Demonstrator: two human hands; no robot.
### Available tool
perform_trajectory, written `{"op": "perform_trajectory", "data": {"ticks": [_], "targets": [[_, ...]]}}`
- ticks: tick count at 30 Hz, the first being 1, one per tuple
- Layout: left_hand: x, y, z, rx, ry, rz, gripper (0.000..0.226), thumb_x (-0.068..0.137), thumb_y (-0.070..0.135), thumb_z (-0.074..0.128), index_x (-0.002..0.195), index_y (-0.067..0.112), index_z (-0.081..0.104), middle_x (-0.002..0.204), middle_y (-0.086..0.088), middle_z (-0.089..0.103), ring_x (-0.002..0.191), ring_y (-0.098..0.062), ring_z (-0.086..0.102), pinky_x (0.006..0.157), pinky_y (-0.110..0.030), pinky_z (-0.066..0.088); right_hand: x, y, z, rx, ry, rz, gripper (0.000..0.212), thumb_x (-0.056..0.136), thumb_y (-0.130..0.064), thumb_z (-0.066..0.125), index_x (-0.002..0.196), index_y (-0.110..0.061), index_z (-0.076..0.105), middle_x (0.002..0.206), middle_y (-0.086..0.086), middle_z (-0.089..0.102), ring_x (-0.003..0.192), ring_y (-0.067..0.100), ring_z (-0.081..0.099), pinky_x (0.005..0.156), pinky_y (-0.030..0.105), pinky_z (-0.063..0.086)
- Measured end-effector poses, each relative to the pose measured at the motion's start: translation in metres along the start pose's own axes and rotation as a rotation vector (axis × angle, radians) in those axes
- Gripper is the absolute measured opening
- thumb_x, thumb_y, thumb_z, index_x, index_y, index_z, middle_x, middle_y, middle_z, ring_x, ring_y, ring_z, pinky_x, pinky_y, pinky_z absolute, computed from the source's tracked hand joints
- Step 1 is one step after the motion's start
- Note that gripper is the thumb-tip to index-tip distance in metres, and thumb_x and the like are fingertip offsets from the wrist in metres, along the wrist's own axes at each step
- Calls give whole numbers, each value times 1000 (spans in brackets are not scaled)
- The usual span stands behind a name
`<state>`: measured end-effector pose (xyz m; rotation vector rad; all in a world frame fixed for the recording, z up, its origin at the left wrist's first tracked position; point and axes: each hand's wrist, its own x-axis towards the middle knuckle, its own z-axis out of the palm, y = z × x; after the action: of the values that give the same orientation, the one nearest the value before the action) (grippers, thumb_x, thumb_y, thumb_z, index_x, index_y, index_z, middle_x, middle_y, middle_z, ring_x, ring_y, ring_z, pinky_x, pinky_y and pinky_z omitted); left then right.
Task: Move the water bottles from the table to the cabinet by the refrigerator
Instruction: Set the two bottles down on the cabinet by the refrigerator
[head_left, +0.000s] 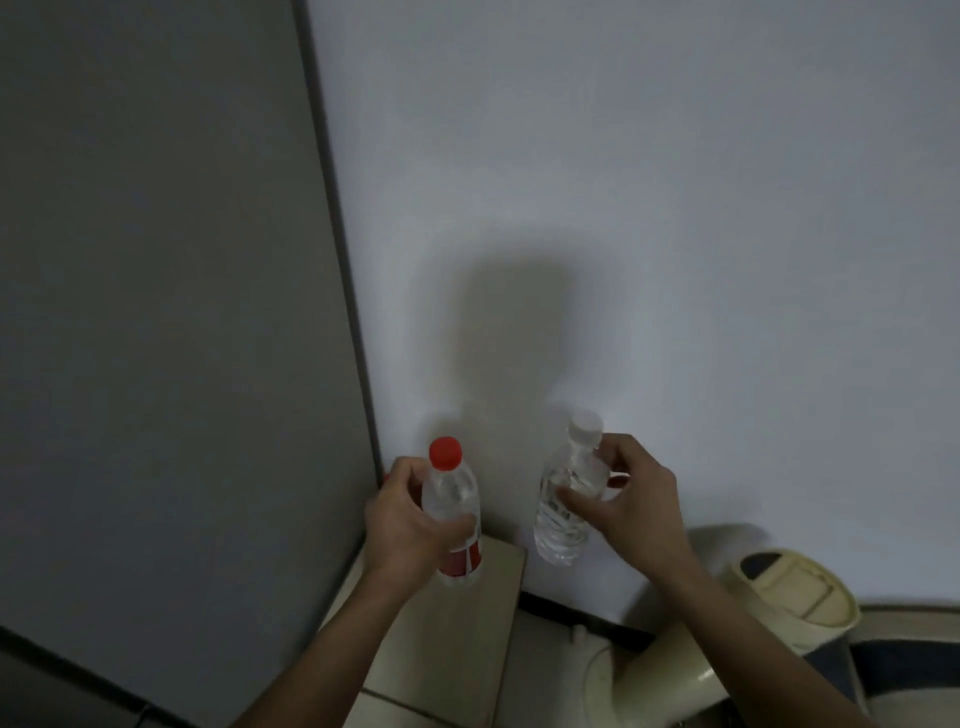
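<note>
My left hand (402, 525) grips a clear water bottle with a red cap and red label (453, 512), held upright above a small beige cabinet top (493, 577). My right hand (636, 499) holds a second clear water bottle with a white cap (566, 499), tilted slightly, in the air to the right of the cabinet top and in front of the white wall. Both bottles are off any surface. The grey side of the refrigerator (171, 312) stands just left of the cabinet.
A white wall (649, 208) fills the view ahead, with my shadow on it. A cream lidded bin (795, 597) stands at the lower right. Tiled floor (415, 701) shows below the cabinet, and a dark baseboard (582, 613) runs along the wall.
</note>
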<state>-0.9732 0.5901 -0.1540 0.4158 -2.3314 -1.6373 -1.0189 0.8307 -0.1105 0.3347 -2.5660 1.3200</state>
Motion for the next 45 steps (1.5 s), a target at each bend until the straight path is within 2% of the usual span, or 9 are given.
{"op": "perform_trajectory", "data": {"ticks": [5,9,11,16,20,27,31,36,45], "targets": [[28,-26,9,3,40,-30,57,51,26,92,93,35,54,97,10,66,88,-9,66,70,-33,60,23,10,11,-31,-17,29,47,63,-34,87,100,-24,59,93,-15,67,82,3,65,70,15,54],[35,-43,7,13,25,-50,56,53,19,92,92,33,56,96,9,67,84,-4,66,71,-33,61,39,23,34,-46,-87,46,45,67,-32,87,103,-24,59,92,-17,65,83,1,64,67,12,52],[39,-50,7,17,43,-65,56,53,17,92,94,31,57,93,9,69,81,-3,67,70,-31,61,47,32,44,-58,-129,48,46,68,-32,86,103,-25,57,94,-15,64,85,3,64,70,15,52],[46,-63,18,67,139,-110,57,55,6,92,95,26,57,86,12,68,77,3,65,61,-13,52,73,67,64,-33,-220,6,54,66,-29,87,109,-21,57,97,-12,63,86,4,64,74,17,53],[49,-73,35,127,232,-205,65,51,15,96,101,27,57,96,13,67,86,-4,65,71,-25,55,103,100,84,21,-327,-18,56,62,-32,89,107,-23,59,96,-14,65,86,2,64,75,24,57],[46,-90,65,173,387,-338,72,54,23,96,112,25,53,101,20,60,92,-1,61,72,-20,51,130,164,112,71,-502,-13,59,60,-43,84,110,-26,57,99,-11,66,88,6,63,78,36,58],[40,-106,74,219,420,-346,74,54,26,96,116,23,54,104,20,59,96,-2,60,74,-18,49,132,188,126,79,-534,2,59,62,-31,90,111,-24,58,101,-12,65,90,2,63,78,28,57],[41,-133,84,246,428,-357,74,53,21,97,111,28,51,100,26,56,94,9,56,76,-8,41,123,216,147,90,-561,9,61,63,-27,90,112,-30,54,103,-21,61,95,-1,62,80,15,52],[57,-217,113,199,452,-366,74,54,24,96,112,27,50,102,29,52,95,9,54,81,-11,42,111,268,206,46,-652,16,62,64,-18,91,117,-21,57,104,-12,62,96,-2,60,77,3,46]]}}
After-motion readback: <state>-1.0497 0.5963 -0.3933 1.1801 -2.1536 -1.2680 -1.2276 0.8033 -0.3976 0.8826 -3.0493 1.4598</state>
